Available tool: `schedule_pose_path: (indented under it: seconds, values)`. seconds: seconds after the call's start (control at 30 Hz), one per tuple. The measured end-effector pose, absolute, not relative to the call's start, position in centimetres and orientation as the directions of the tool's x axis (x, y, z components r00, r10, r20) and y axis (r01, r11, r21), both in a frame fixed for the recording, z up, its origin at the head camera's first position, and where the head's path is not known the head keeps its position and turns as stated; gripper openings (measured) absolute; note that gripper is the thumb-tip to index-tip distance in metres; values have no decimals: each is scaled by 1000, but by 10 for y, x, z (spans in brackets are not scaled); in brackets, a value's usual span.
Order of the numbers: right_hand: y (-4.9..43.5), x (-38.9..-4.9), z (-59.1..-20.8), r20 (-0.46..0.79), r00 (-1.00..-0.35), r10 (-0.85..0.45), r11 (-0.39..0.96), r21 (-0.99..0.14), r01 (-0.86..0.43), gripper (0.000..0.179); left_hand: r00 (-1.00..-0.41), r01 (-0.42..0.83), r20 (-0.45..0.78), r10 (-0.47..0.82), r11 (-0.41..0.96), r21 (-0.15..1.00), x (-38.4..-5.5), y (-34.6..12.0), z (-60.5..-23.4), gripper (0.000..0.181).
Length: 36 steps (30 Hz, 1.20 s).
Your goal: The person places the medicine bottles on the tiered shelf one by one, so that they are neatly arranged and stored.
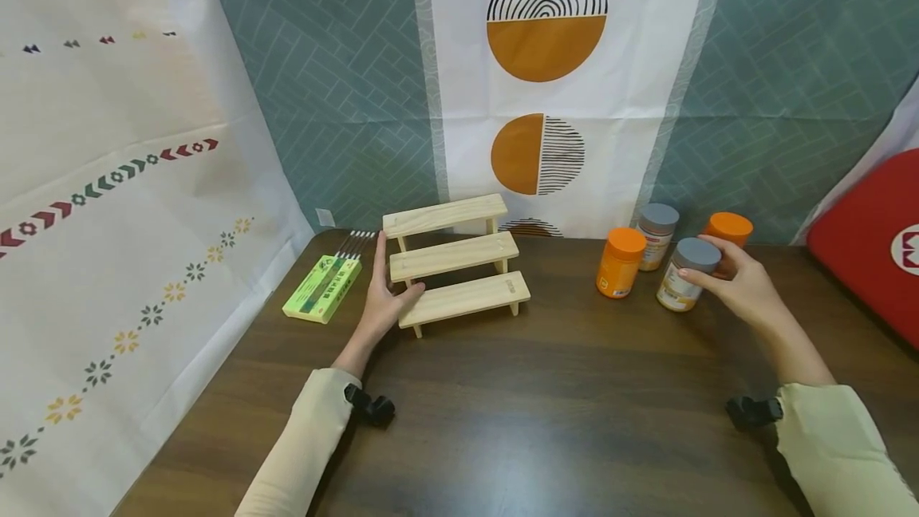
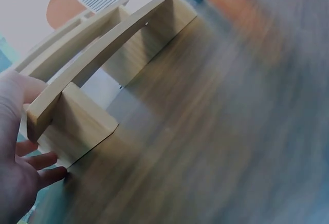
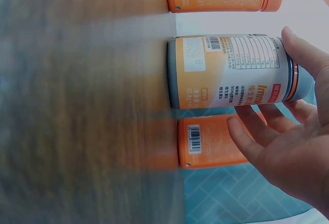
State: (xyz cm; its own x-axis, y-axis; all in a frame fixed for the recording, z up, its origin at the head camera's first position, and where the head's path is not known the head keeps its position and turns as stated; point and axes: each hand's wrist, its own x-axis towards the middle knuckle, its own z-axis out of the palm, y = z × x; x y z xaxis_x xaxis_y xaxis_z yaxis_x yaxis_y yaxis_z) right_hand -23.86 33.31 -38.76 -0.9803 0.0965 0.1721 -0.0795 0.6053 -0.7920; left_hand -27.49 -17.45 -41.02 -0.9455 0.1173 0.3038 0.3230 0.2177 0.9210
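My left hand point(image 1: 380, 305) holds the left end of a three-tier wooden step rack point(image 1: 465, 298). Its thumb reaches over between the lower tiers, and the other fingers lie along the outer side of the rack. My right hand point(image 1: 747, 286) grips a supplement jar by its grey lid point(image 1: 698, 252), thumb on one side and fingers on the other. This jar point(image 3: 231, 72) has a white and orange label and stands upright on the table. Orange jars point(image 1: 621, 263) point(image 1: 728, 226) stand to either side, and another grey-lidded jar point(image 1: 655, 238) stands behind.
A green box point(image 1: 323, 288) with several cotton-swab-like sticks point(image 1: 355, 243) beside it lies left of the rack. A red object point(image 1: 872, 238) with a white emblem stands at the right edge. Patterned cloth point(image 1: 345, 102) hangs behind the dark wooden table point(image 1: 546, 421).
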Motion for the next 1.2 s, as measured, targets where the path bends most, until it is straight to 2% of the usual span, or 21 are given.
schedule_pose_path:
  seconds: [0.43, 1.2]
  values:
    - [337, -233, -387, 189, -976, 110, 592, -801, -88, 70, -912, 409, 407, 52, 169, 897, -280, -161, -420, 104]
    - [332, -237, -389, 206, -967, 147, 614, -786, -74, 68, -924, 378, 382, 26, 213, 901, -270, -165, -417, 101]
